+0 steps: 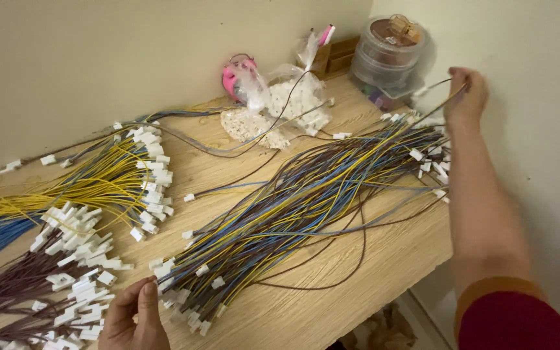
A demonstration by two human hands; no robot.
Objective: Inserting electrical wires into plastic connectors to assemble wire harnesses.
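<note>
— Head view: where's the wire bundle (293,201)?

— Across the wooden tabletop (384,266). Left hand (134,317) pinches its white connector end; right hand (466,94) is closed on the far end.

— Any packages?

— Clear plastic bag of white connectors (280,107) by the wall, round clear container (390,55) in the corner.

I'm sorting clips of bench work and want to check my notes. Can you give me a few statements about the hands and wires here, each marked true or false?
1. The right hand is raised at the far end of the big mixed wire bundle, pinching wires. True.
2. The left hand holds a pair of scissors. False: it holds no tool and is at the white connectors on the bundle's near end.
3. The wires lie on a wooden table. True.
4. The clear plastic bag is full of blue wires. False: it holds small white pieces.
</note>
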